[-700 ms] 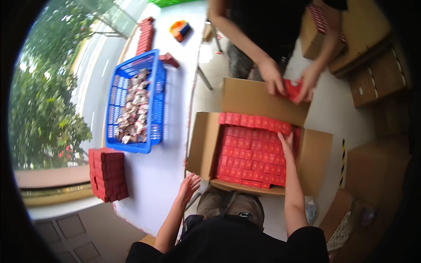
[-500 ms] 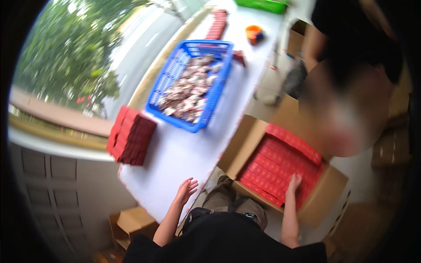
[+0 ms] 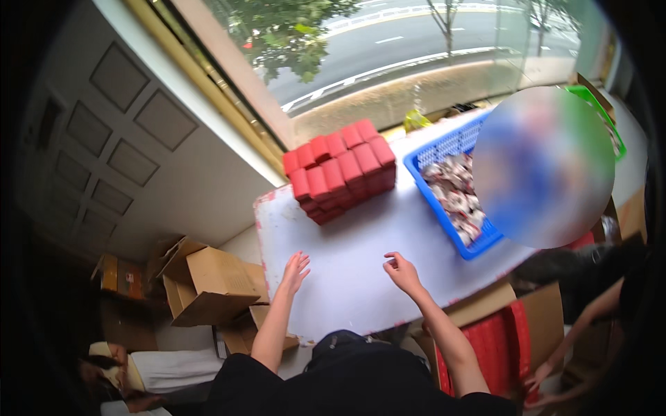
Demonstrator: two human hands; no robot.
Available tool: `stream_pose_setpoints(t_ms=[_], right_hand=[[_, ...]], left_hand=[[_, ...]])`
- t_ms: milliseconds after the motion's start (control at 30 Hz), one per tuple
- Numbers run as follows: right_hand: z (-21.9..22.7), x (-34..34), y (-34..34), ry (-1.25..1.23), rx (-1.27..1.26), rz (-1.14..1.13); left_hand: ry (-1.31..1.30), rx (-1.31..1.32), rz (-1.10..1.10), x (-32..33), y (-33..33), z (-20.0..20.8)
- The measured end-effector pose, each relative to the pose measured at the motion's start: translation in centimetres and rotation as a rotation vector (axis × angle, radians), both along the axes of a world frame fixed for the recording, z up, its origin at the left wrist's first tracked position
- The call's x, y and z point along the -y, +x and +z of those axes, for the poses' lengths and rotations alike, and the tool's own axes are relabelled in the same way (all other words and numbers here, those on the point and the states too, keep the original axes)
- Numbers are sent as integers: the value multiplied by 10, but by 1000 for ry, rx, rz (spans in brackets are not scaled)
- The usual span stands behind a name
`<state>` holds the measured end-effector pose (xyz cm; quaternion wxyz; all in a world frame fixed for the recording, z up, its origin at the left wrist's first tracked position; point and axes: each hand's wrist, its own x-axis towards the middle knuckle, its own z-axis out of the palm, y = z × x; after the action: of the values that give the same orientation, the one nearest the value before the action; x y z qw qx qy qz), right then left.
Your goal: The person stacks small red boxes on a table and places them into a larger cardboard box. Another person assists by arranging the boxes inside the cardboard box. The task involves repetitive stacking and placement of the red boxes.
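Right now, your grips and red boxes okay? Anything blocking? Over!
Left grip open, empty. Right grip loosely curled, empty. Red boxes stacked on table ahead; blue basket right, not blocking.

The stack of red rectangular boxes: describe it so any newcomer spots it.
Find the white table beside the glass window. Near its far edge, left of the blue perforated plastic basket, is the stack of red rectangular boxes. Unlike the red boxes in the brown cardboard carton, it stands on the table.

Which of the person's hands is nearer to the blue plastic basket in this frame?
Right. The right hand is over the white tabletop, to the left of the blue plastic basket and apart from it; the left hand is farther left, over the same tabletop.
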<state>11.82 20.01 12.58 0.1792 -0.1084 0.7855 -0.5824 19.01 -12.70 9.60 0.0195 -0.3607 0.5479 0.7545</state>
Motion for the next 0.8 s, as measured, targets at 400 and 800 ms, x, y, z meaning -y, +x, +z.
stream_pose_setpoints(t_ms=[400,800], right_hand=[[61,242,-129,523,-1033,234],[39,262,-133,702,-1111,250]], left_hand=[[340,-281,56,47,-185,-34],[409,-282,23,48,-196,-60]])
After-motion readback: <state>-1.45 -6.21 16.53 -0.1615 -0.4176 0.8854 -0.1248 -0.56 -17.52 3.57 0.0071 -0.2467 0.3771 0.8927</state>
